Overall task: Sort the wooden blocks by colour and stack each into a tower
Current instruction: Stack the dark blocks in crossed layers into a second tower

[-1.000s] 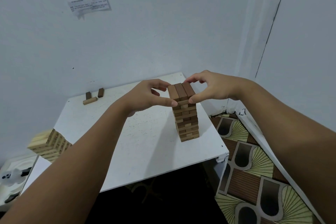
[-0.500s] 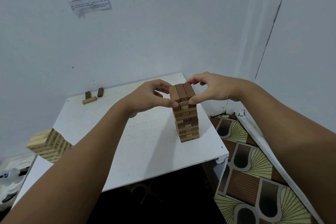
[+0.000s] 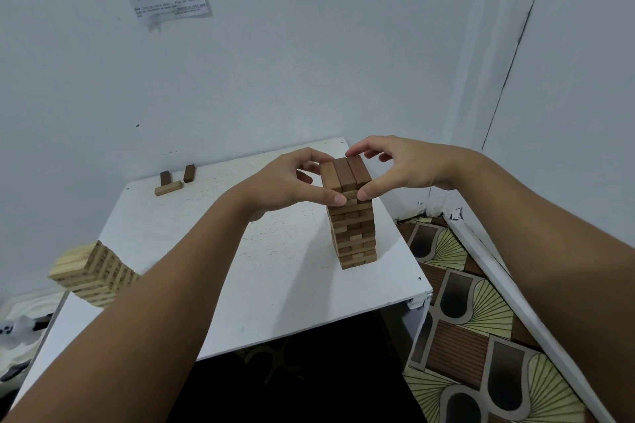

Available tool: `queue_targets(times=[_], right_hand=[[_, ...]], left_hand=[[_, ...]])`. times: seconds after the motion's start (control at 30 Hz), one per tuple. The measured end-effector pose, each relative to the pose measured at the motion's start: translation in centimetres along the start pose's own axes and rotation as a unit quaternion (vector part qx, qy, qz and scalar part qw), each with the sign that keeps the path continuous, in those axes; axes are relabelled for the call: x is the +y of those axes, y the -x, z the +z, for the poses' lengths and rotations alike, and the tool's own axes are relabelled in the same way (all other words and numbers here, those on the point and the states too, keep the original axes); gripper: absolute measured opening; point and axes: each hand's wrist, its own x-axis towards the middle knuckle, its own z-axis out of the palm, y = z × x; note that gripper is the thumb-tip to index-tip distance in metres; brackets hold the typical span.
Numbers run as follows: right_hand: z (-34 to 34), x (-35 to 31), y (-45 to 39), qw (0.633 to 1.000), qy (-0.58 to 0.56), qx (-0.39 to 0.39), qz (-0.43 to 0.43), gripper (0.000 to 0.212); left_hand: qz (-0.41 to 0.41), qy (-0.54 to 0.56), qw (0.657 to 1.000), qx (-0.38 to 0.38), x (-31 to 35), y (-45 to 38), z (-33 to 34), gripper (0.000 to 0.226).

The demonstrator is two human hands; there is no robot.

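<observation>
Brown wood makes up the tower (image 3: 352, 216) standing upright on the white table (image 3: 275, 268), towards the table's right edge, its top layer three blocks laid side by side. The left hand (image 3: 285, 182) pinches that top layer from the tower's left, thumb on the near face and fingers curled over the far end. The right hand (image 3: 395, 168) grips the layer from the tower's right in the same manner, thumb tip pressed to the near face just beside the left thumb, fingers arched over the back. Left of the tower, at the table's left edge, a pale wooden stack (image 3: 92, 275) shows partly behind the left forearm. Behind the tower, near the table's far left corner, lie a pale block (image 3: 167, 188) and two dark blocks (image 3: 189, 173).
</observation>
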Motion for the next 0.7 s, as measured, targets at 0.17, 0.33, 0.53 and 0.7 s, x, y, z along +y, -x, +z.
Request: queue_targets(times=[0.17,0.33,0.53,0.7], right_hand=[[0.16,0.09,-0.21,1.0,-0.023,-0.004,-0.004,0.076],[0.6,0.12,-0.37,0.999,-0.042,-0.006,-0.012,0.071],[0.58,0.39,-0.52,0.999,-0.046,-0.005,-0.013,0.074],[0.82,0.66,-0.5,0.998,-0.054,-0.005,-0.014,0.076]], left_hand=[[0.01,0.004,1.0,0.014,0.01,-0.26,0.35,0.066],[0.012,0.01,1.0,0.025,-0.03,-0.34,0.53,0.06],[0.011,0.012,0.999,0.028,-0.19,-0.32,0.57,0.056],[0.015,0.01,0.999,0.036,-0.23,-0.36,0.79,0.054]])
